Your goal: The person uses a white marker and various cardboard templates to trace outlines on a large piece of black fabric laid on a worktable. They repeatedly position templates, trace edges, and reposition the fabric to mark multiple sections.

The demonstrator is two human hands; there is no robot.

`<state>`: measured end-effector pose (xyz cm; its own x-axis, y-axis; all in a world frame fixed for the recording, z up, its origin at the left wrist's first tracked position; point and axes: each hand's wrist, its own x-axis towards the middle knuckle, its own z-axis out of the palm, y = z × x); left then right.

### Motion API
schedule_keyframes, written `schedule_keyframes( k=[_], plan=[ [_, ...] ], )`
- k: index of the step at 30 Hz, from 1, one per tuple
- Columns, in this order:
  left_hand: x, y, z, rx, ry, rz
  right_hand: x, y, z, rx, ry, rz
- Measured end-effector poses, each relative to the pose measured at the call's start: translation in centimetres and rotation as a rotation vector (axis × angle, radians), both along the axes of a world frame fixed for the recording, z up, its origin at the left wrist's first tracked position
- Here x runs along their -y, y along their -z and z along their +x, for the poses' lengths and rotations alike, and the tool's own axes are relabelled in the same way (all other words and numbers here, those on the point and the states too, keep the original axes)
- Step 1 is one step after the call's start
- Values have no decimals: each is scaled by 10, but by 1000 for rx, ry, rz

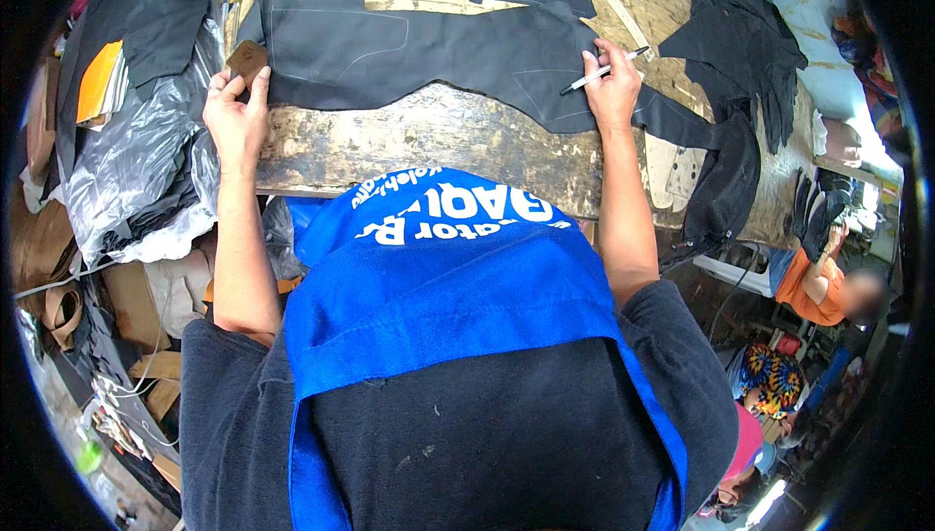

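A long black sheet of leather-like material (429, 54), marked with pale drawn outlines, lies across the worn wooden table (409, 146) in front of me. At its left end my left hand (237, 117) pinches a small flat brown piece (247, 61) with rounded corners between thumb and fingers. I cannot tell what that piece is made of. By the sheet's right end my right hand (614, 93) has a slim white pen (594, 76) with dark ends in its fingers. The pen's dark tip points left, over the sheet; whether it touches is unclear.
More black pieces (740, 44) lie at the far side and right. A pale flat strip (623, 19) rests beyond my right hand. Clear crumpled plastic (146, 161) and an orange-and-white paper stack (102, 83) are at left. A person in orange (813, 287) is at the right.
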<state>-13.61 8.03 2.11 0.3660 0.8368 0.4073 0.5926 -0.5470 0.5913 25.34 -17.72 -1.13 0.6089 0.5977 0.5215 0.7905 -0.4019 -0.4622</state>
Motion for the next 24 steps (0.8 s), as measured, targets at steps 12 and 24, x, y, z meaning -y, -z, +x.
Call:
schedule_keyframes(
  k=[12, 24],
  plan=[
    [-35, -62, -7, 573, 131, -654, 13, -105, 3, -281, -117, 258],
    [-34, -130, 14, 677, 274, -506, 44, -184, 2, -50, -16, 383]
  ],
)
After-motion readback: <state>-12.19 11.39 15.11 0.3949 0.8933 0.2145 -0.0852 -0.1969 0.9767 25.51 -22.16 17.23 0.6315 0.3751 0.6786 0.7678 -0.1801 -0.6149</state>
